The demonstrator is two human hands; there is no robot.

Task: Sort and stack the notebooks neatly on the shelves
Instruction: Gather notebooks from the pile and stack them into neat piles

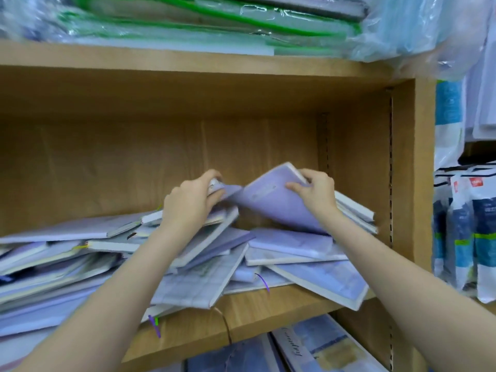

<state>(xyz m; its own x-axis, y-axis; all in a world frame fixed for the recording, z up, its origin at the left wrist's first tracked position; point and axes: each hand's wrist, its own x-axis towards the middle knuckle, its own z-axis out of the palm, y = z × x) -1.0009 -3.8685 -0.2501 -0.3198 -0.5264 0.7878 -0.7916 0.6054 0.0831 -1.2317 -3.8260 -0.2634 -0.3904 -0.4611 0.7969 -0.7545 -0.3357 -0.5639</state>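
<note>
Lilac notebook (276,200) tilted up-right, both hands' (188,202) (316,191) grip clamped on it.

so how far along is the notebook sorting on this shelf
Early, by the look of it. Done: no neat stack shows on the middle shelf. In hand: the right hand holds a lilac notebook tilted up above the heap, and the left hand grips another notebook. Left: the pile of notebooks lies crisscrossed, and one notebook overhangs the front edge.
</note>
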